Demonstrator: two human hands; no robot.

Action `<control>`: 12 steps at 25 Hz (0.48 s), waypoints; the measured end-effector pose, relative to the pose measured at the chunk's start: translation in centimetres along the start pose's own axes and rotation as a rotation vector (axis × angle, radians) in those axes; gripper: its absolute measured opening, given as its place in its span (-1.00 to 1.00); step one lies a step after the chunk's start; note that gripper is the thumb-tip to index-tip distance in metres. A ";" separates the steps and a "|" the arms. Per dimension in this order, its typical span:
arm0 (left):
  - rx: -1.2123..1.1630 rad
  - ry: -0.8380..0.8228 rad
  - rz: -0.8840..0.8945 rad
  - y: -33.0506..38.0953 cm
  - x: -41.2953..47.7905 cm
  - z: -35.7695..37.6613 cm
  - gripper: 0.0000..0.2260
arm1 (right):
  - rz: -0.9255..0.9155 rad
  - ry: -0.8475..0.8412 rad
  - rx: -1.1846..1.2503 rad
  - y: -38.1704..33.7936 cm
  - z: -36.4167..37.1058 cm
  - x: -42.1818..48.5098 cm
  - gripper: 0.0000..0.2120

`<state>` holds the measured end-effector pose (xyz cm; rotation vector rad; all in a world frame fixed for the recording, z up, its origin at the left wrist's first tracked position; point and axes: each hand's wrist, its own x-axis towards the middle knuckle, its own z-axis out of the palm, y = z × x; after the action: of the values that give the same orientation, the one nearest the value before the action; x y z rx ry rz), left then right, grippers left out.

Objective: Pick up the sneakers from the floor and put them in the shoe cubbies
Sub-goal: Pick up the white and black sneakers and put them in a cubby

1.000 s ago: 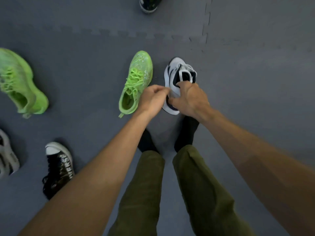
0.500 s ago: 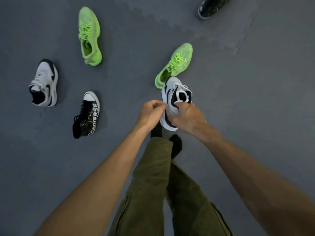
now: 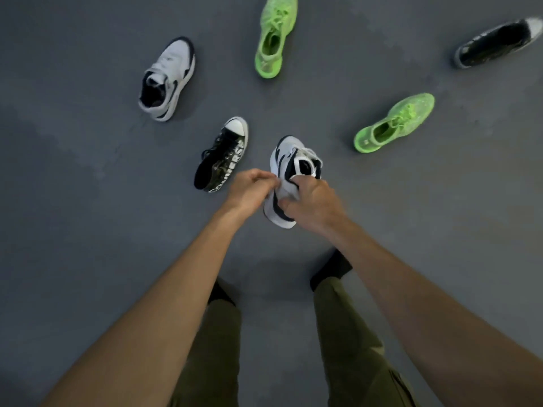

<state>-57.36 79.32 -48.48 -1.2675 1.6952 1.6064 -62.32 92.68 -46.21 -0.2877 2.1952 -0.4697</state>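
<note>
White-and-black sneaker (image 3: 289, 171) is being held up off the grey floor (image 3: 88, 230), and I'm using it as my landmark. I'm seeing the right hand (image 3: 313, 202) clamping its heel end, fingers going into the collar; the left hand (image 3: 249, 188) is pinching closed on the near side of the upper. Everything else is sitting on the floor around it: black Converse high-top (image 3: 221, 155) just to its left, matching white-and-black sneaker (image 3: 167, 79) further up-left, one neon green sneaker (image 3: 274, 36) well above it, second green sneaker (image 3: 395, 123) up-right, second black high-top (image 3: 496, 44) far up-right at the frame edge. Cubbies aren't showing from here, so I'm not guessing which way the carry is going. My read: one shoe is in hand, five are waiting, so the task is barely getting going. For doing this step well, I'm thinking the right hand alone could be carrying by the collar, freeing the left for grabbing the mate up-left so the pair is travelling together. Laces are hanging loose near the tongue, so I'd be keeping them tucked to avoid snagging. Feet are standing below the held shoe, clear of the others.
</note>
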 end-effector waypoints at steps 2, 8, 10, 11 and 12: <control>-0.025 0.019 0.011 -1.9 1.1 -4.4 -0.83 | 0.007 0.019 -0.018 -4.2 2.7 1.0 -0.77; -0.098 -0.006 0.028 -4.6 4.3 -16.9 -0.86 | 0.001 0.027 0.010 -14.4 8.7 4.2 -0.81; -0.087 -0.014 0.042 -4.4 5.1 -19.6 -0.96 | 0.003 0.040 0.022 -17.1 9.6 5.3 -0.81; -0.079 -0.013 0.046 -4.2 5.6 -20.7 -0.97 | 0.012 0.048 0.026 -18.3 9.9 5.9 -0.82; -0.069 -0.009 0.047 -3.8 6.2 -21.6 -0.96 | 0.015 0.056 0.028 -19.3 10.2 6.6 -0.81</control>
<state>-51.56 57.43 -51.33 -1.2604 1.6889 1.7089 -57.53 70.52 -48.41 -0.2453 2.2416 -0.5046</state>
